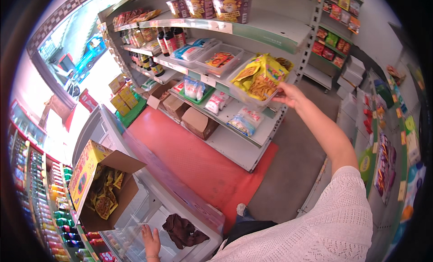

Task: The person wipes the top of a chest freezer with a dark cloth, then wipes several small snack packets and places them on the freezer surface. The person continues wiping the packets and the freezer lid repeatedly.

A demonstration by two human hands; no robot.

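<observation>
My right hand (290, 95) is at the right edge of a clear plastic bin (252, 101) on the middle shelf, with its fingers at the rim; whether they grip it I cannot tell. The bin holds yellow snack packets (258, 75). My left hand (151, 240) rests, fingers apart, on the glass top of a chest freezer (216, 240), left of a crumpled dark brown cloth (184, 231). Behind it on the freezer stands an open cardboard box (115, 201) with small yellow packets (105, 201) inside.
A second plastic bin (220, 59) with red-orange packets and dark sauce bottles (169, 42) share the shelf. Instant noodle tubs (231, 9) stand above. Cardboard boxes (199, 123) sit low down. A red mat (176, 153) covers the floor. Stocked shelves (385, 160) line the right side.
</observation>
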